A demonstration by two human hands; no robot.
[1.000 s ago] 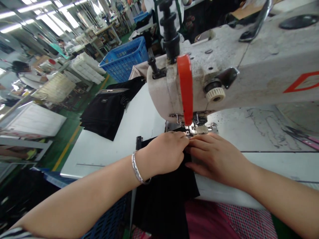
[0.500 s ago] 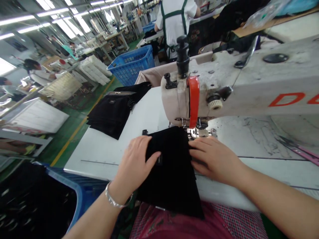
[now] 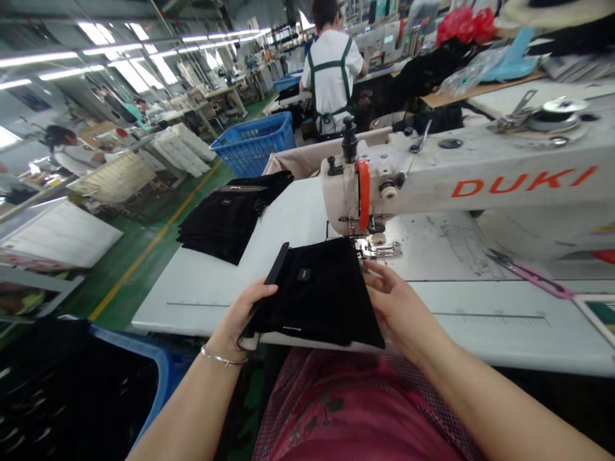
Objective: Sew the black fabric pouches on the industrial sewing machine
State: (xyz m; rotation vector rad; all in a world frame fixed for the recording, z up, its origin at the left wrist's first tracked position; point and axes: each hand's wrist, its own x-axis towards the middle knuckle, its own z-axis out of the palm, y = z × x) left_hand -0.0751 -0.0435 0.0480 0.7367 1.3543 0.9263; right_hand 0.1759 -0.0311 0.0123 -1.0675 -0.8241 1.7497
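A black fabric bag piece [image 3: 321,304] with a small label lies partly on the white table, its right edge beside the presser foot [image 3: 379,248] of the sewing machine [image 3: 423,192]. My left hand [image 3: 240,312] grips its left edge, thumb on top and fingers underneath, where a dark strip [image 3: 278,261] runs along the side. At the right edge, just in front of the presser foot, my right hand [image 3: 401,306] holds the fabric with curled fingers. Some of these fingertips are hidden at the edge.
A stack of black bag pieces [image 3: 223,221] lies at the table's far left. Pink-handled scissors [image 3: 533,276] rest right of the needle area. One blue crate [image 3: 166,365] with black items stands at lower left, another blue basket [image 3: 257,144] behind. A co-worker [image 3: 331,70] faces away.
My left hand has gone from lying on top of the fabric to gripping its left edge. The near end of the fabric has lifted and shifted. My view has tilted up.
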